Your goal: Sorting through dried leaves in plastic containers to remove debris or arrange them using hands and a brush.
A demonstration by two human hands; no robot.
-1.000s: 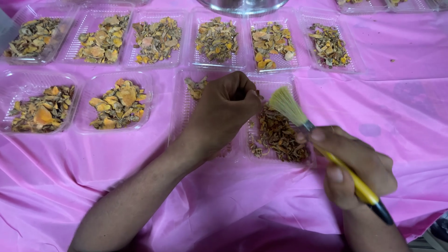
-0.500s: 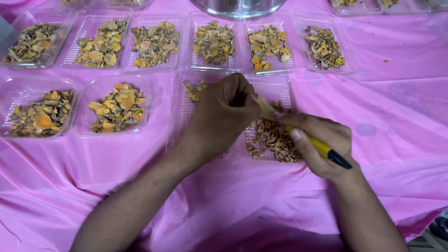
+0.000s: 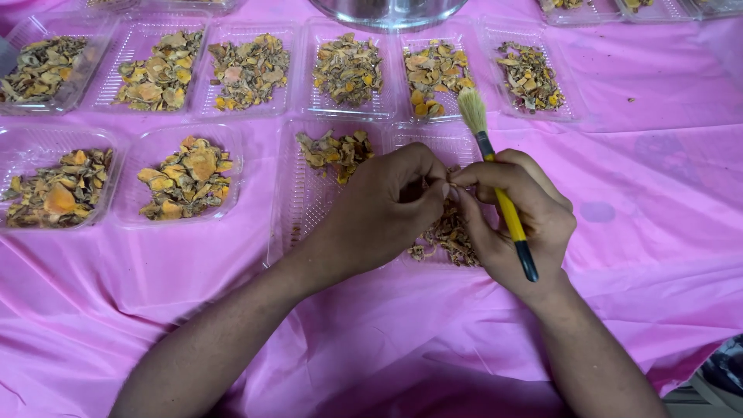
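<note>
The fingertips of both hands meet over the middle tray [image 3: 433, 143], pinched together on something too small to make out, likely a single dried chip. The left hand [image 3: 383, 209] is curled closed, thumb and forefinger pressed at the tips. The right hand [image 3: 515, 213] is closed too, its fingers wrapped round a yellow brush [image 3: 501, 193] whose pale bristles stick up and away while the dark handle end pokes out below the palm. Under the hands lies a brown heap of chips [image 3: 449, 236] in the clear tray, and in the tray just to the left sits a smaller orange heap [image 3: 334, 149]. More clear trays with orange and brown chips stand in rows on the pink cloth [image 3: 635, 232], and a steel bowl [image 3: 387, 11] shows at the far edge. From where I stand the risk seems plain: with the right hand doing two jobs, the brush could swing and flick chips out, or the pinched bit could drop into the heap and be lost among its like.
</note>
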